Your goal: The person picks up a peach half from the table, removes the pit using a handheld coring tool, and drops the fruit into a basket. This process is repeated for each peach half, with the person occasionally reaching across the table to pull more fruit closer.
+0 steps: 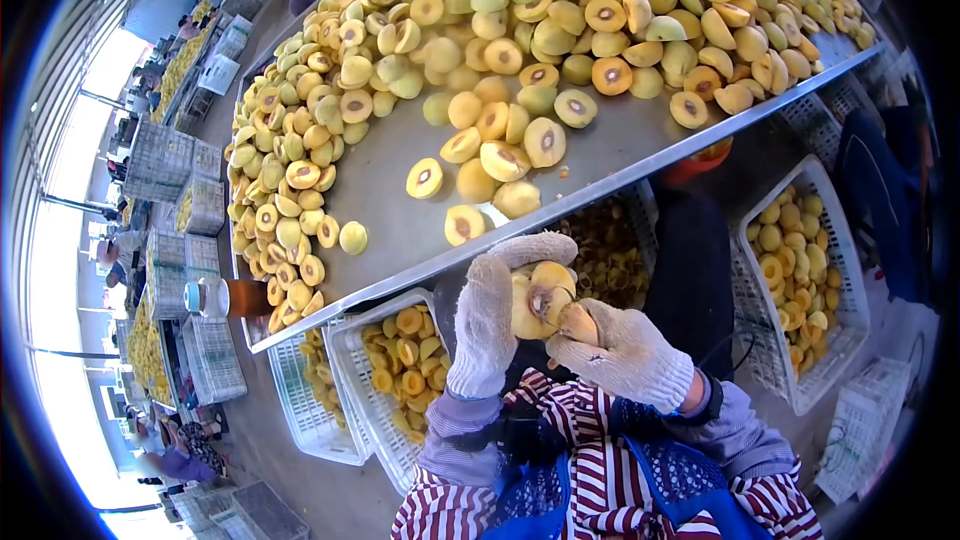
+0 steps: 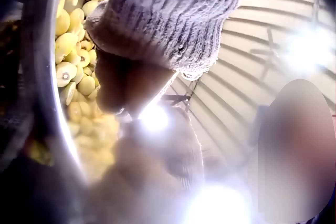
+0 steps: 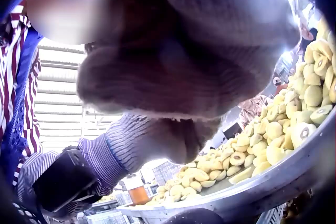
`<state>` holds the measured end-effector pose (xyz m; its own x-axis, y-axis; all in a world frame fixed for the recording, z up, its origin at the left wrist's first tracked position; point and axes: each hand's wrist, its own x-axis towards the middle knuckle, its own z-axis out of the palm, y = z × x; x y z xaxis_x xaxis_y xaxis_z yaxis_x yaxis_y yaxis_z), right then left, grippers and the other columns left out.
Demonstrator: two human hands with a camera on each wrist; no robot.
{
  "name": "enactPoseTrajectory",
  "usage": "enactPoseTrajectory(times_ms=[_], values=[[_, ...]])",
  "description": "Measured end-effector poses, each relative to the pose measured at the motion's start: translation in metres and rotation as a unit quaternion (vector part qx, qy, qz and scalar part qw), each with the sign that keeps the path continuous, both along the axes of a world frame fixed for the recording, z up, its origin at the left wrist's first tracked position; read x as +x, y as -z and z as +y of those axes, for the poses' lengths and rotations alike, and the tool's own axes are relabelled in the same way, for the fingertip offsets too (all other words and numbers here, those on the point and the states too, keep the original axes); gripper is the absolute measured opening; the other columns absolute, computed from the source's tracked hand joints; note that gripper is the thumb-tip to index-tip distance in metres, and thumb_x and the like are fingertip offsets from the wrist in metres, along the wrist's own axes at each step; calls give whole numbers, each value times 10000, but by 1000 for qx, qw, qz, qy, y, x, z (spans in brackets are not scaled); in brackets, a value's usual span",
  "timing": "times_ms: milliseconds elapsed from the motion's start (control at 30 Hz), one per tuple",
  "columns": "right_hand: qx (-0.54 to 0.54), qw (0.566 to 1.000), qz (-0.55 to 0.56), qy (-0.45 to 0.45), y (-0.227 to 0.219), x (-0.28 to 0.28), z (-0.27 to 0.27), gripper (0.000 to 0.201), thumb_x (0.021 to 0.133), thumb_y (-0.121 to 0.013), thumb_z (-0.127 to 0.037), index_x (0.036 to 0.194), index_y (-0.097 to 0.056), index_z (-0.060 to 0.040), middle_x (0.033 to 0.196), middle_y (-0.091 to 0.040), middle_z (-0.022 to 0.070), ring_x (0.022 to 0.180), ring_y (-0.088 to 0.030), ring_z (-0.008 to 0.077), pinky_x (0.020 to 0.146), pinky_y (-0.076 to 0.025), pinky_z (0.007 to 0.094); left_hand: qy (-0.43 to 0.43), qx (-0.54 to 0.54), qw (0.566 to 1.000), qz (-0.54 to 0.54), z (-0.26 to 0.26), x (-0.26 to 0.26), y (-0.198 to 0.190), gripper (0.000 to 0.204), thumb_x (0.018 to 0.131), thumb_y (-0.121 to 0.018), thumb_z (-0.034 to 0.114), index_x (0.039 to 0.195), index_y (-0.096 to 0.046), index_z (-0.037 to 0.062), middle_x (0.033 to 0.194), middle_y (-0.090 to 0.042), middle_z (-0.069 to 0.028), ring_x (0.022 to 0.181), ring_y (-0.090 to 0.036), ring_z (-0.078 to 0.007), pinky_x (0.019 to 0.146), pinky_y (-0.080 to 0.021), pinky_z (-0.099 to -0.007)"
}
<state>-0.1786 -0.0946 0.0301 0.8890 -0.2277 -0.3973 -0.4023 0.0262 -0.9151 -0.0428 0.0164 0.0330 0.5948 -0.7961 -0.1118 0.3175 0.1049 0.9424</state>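
Both hands wear off-white knitted gloves and meet just off the table's near edge. My left hand holds a yellow peach half, its cut face with the brown pit turned up. In my right hand is a small pitting tool with a tan, wooden-looking handle; its thin dark curved end sits at the pit. The left wrist view shows the left glove from close by, with the fruit blurred or hidden. In the right wrist view the right glove is dark and covers the tool.
A metal-edged table bears a large heap of peach halves, several loose ones near me. Below stand white crates of halves at left and right. Between them is a container of brown pits. An amber jar stands left.
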Motion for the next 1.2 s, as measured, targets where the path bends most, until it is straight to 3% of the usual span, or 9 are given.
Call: enactPoseTrajectory(times_ms=[167,267,367,600,700,800,900,1000,1200], values=[[-76,993,-31,84,-3,-4,7,378,877,-714,-343,1102,-599,-61,886,-692,168,782,-702,343,676,-544,368,-6,-18,997,70,2,-8,-5,774,962,-465,635,1345,-496,-37,1266,-590,-163,1125,-595,-230,937,-502,-337],[-72,958,-172,219,-2,-3,9,386,866,-728,-291,1171,-573,-111,879,-687,158,762,-703,333,648,-551,357,22,12,997,69,6,-10,-1,751,973,-497,587,1416,-424,-16,1295,-576,-155,1162,-576,-224,954,-484,-322],[-234,948,-176,121,-8,-1,2,406,860,-735,-254,1213,-554,-171,870,-680,146,728,-697,329,626,-555,357,30,50,993,-104,0,-16,1,741,980,-494,576,1442,-401,5,1312,-564,-149,1156,-565,-202,955,-467,-296],[-291,941,-138,107,-9,-8,-2,349,854,-732,-269,1162,-585,-200,764,-671,108,676,-682,330,575,-539,385,-31,84,996,24,-10,-33,-10,505,1013,-563,338,1382,-478,4,1280,-579,-70,1100,-562,-132,934,-463,-264],[-255,949,-148,112,-5,-8,-1,345,854,-720,-302,1151,-584,-193,763,-671,119,670,-681,333,571,-536,399,-83,58,993,54,-15,-41,-1,441,1019,-558,305,1337,-507,3,1240,-601,-112,1057,-594,-151,901,-493,-273],[-279,956,-73,-60,-7,-14,14,364,854,-702,-354,1122,-579,-140,758,-668,154,692,-681,361,592,-540,412,-90,-9,988,123,-20,-41,-13,406,1017,-560,312,1292,-534,15,1178,-624,-167,1005,-631,-190,875,-523,-299],[-131,986,-88,56,-5,-17,15,352,854,-709,-359,1079,-591,-115,757,-669,175,712,-687,368,620,-548,406,-113,9,991,74,-24,-23,-10,699,967,-482,608,1276,-525,-18,1140,-641,-231,934,-671,-294,807,-582,-348],[-94,992,-25,77,-19,-15,-1,360,857,-723,-363,1022,-602,-67,752,-663,179,710,-687,370,622,-536,403,-76,-25,992,96,-15,-13,-7,640,1010,-454,540,1236,-561,-50,1118,-656,-178,983,-650,-208,862,-538,-317],[-154,986,-53,46,-11,-16,-1,371,867,-719,-384,998,-589,-62,720,-645,180,664,-672,367,577,-524,405,-64,17,997,44,-13,-24,-11,668,1013,-425,556,1186,-616,-60,1139,-661,-153,1016,-646,-203,905,-521,-322]])
